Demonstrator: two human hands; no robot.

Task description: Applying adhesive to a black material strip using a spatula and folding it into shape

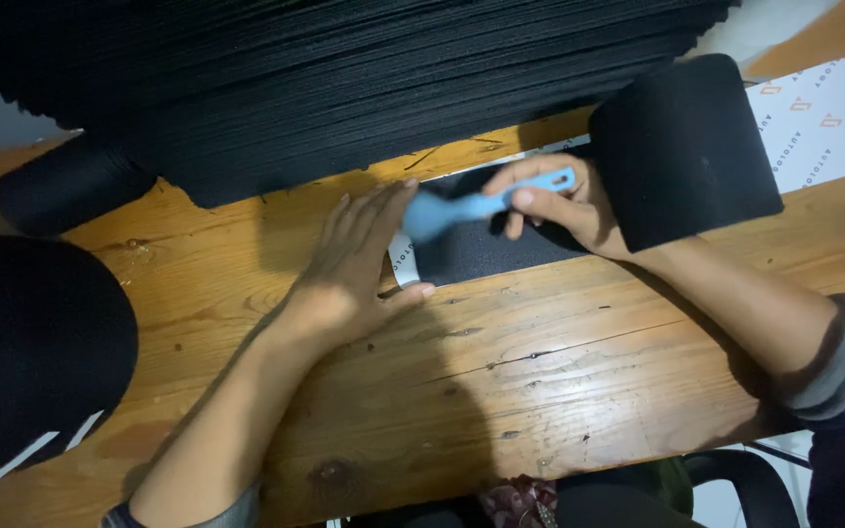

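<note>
Wooden table [559,381] bearing a tall stack of black sheets [344,78]. Left hand [354,264] lies flat and released, pressing the end of a black strip [481,244] near the table's far edge. Right hand [564,205] grips a blue brush [471,207] over the strip, its head motion-blurred.

Wooden bench [540,381] with knots and cracks, tall stack of black sheets [344,78] along the far edge, black roll [66,186] at far left, black rounded bundle [31,352] at near left, dark chair [735,484] below the bench
</note>
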